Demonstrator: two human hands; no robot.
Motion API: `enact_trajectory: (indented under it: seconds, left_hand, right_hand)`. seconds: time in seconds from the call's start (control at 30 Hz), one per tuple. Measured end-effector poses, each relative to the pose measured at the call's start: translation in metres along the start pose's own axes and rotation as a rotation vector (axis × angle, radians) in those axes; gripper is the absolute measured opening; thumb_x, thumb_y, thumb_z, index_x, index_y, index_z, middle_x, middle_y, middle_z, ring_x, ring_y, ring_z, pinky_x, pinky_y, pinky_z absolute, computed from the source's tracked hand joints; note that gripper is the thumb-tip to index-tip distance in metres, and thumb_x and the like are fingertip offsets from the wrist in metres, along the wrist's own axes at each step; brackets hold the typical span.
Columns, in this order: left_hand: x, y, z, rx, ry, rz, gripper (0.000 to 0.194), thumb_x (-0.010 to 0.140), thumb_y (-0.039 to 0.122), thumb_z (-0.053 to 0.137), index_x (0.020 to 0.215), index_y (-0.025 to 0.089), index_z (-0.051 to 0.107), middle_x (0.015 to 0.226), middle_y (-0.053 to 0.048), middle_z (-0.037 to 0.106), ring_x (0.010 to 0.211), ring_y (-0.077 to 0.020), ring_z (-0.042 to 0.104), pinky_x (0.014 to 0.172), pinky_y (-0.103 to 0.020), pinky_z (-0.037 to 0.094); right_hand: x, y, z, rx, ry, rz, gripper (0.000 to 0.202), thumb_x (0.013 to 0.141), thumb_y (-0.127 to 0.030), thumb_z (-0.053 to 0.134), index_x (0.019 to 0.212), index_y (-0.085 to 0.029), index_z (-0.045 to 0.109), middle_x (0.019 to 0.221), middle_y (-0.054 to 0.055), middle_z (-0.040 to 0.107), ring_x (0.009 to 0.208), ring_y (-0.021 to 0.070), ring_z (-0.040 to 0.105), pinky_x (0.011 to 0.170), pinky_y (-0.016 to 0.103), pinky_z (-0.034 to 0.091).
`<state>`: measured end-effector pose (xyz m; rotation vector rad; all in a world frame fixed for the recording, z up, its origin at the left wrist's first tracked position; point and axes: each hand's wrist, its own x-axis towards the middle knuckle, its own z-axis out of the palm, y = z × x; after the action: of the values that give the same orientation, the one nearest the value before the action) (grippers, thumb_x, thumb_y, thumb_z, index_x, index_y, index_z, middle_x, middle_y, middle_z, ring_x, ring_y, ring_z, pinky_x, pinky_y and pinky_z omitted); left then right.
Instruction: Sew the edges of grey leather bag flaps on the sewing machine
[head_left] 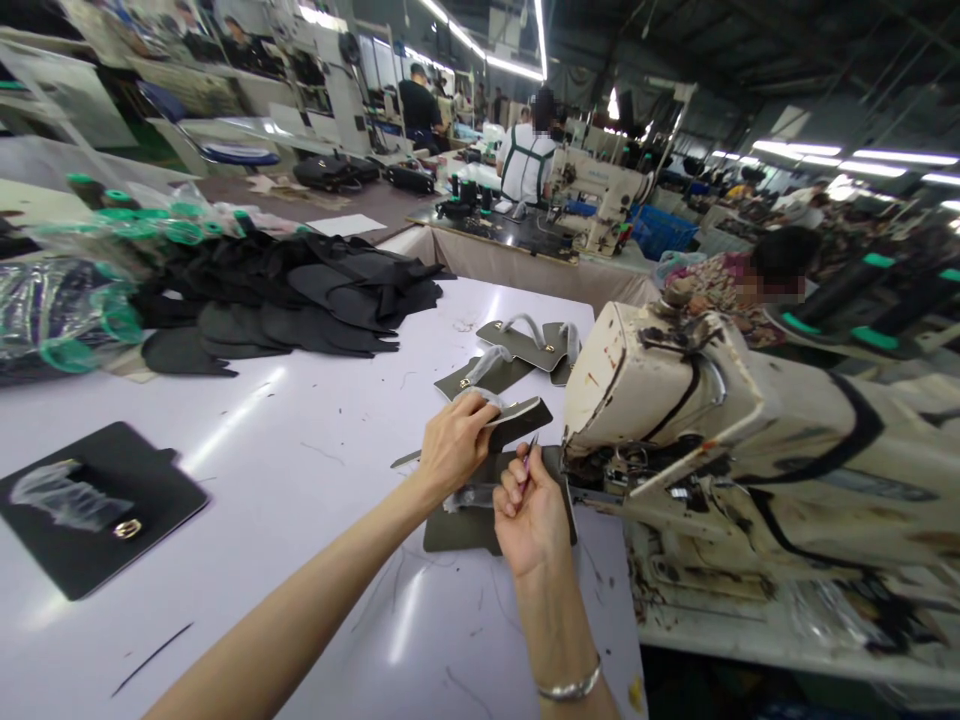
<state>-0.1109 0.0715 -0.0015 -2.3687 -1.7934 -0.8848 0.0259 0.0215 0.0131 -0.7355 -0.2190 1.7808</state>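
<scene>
My left hand (459,437) is closed on a dark green panel (521,418) that is tilted up off the table, its wrapped handle partly under the fingers. Just right of it, my right hand (529,505) pinches a small pointed metal tool (532,447) with a purplish part; its lower portion is hidden in the fist. Beneath both hands lies another dark green panel (465,532) with a plastic-wrapped handle. Beyond them more such panels (529,345) with wrapped handles and gold fittings rest on the table.
An old sewing machine (675,400) stands close at the right of the white table (300,500). Black cut pieces (300,290) are heaped at the back left, beside bagged thread cones (112,225). A single panel (97,510) lies at the left. People work farther back.
</scene>
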Motion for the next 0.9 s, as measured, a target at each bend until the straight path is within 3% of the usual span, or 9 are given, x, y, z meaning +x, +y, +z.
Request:
enact_trajectory:
  seconds: [0.17,0.3,0.4,0.5,0.6,0.7,0.77,0.83,0.9]
  left_hand:
    - [0.035,-0.012,-0.013,0.186,-0.11,0.015,0.023,0.094,0.024,0.051,0.087,0.022,0.072,0.092,-0.005,0.065,0.079,-0.0202,0.063,0.058,-0.032,0.038]
    - [0.087,-0.007,-0.03,0.201,0.124,-0.077,0.032,0.096,0.021,0.045,0.117,0.025,0.069,0.112,-0.006,0.067,0.082,-0.0203,0.067,0.056,-0.03,0.033]
    - [0.095,0.01,-0.039,0.042,0.193,-0.044,0.041,0.094,0.021,0.051,0.134,0.027,0.058,0.13,-0.007,0.062,0.083,-0.0185,0.066,0.059,-0.029,0.038]
    - [0.053,0.035,-0.04,-0.243,0.117,0.022,0.021,0.096,0.03,0.053,0.11,0.023,0.068,0.097,-0.004,0.068,0.069,-0.0135,0.06,0.063,-0.028,0.042]
    - [-0.023,0.061,-0.033,-0.492,-0.042,0.102,0.02,0.096,0.03,0.055,0.082,0.02,0.064,0.069,0.0,0.058,0.059,-0.0121,0.051,0.06,-0.027,0.038]
    - [-0.094,0.085,-0.013,-0.664,-0.417,0.215,0.021,0.098,0.03,0.051,0.082,0.021,0.062,0.071,-0.002,0.058,0.065,-0.0146,0.052,0.062,-0.028,0.038]
    - [-0.123,0.095,0.007,-0.806,-0.591,0.083,0.024,0.097,0.036,0.052,0.082,0.02,0.062,0.076,-0.003,0.06,0.067,-0.0151,0.053,0.062,-0.028,0.037]
    - [-0.135,0.101,0.029,-1.002,-0.613,-0.138,0.029,0.093,0.046,0.058,0.081,0.02,0.06,0.072,-0.002,0.057,0.065,-0.0152,0.05,0.061,-0.028,0.036]
    - [-0.133,0.102,0.051,-1.244,-0.582,-0.29,0.039,0.096,0.056,0.046,0.089,0.02,0.059,0.071,-0.001,0.055,0.063,-0.0154,0.048,0.061,-0.029,0.039]
  right_hand:
    - [-0.021,0.005,-0.011,0.032,-0.073,0.155,0.026,0.093,-0.041,0.065,0.099,-0.015,0.066,0.064,-0.008,0.041,0.044,0.0023,0.022,0.04,0.015,0.017]
    - [-0.044,0.006,-0.018,-0.197,-0.091,0.118,0.04,0.091,-0.053,0.064,0.102,-0.015,0.07,0.067,-0.006,0.045,0.045,0.0024,0.02,0.043,0.018,0.014]
    - [-0.058,0.001,-0.031,-0.501,0.021,-0.111,0.039,0.09,-0.055,0.064,0.098,-0.017,0.071,0.067,-0.005,0.046,0.048,0.0047,0.023,0.045,0.02,0.016]
    - [-0.064,-0.011,-0.052,-0.914,0.272,-0.528,0.031,0.087,-0.049,0.069,0.087,-0.018,0.071,0.069,-0.001,0.054,0.057,0.0103,0.041,0.053,0.023,0.033]
    - [-0.063,-0.026,-0.071,-1.234,0.461,-0.836,0.029,0.088,-0.046,0.068,0.094,-0.018,0.072,0.088,0.006,0.067,0.079,0.0188,0.059,0.069,0.028,0.043]
    - [-0.056,-0.036,-0.079,-1.413,0.409,-0.786,0.029,0.089,-0.046,0.065,0.101,-0.02,0.072,0.096,0.007,0.073,0.086,0.0215,0.065,0.076,0.03,0.045]
    - [-0.05,-0.038,-0.078,-1.445,0.317,-0.671,0.026,0.091,-0.044,0.062,0.092,-0.02,0.072,0.082,0.004,0.073,0.075,0.019,0.065,0.071,0.027,0.044]
    - [-0.046,-0.035,-0.074,-1.41,0.249,-0.603,0.027,0.092,-0.042,0.059,0.081,-0.019,0.07,0.07,0.002,0.069,0.066,0.0164,0.061,0.065,0.025,0.042]
    - [-0.043,-0.028,-0.07,-1.318,0.222,-0.571,0.032,0.093,-0.041,0.056,0.073,-0.018,0.066,0.065,0.001,0.065,0.061,0.0146,0.056,0.06,0.023,0.04]
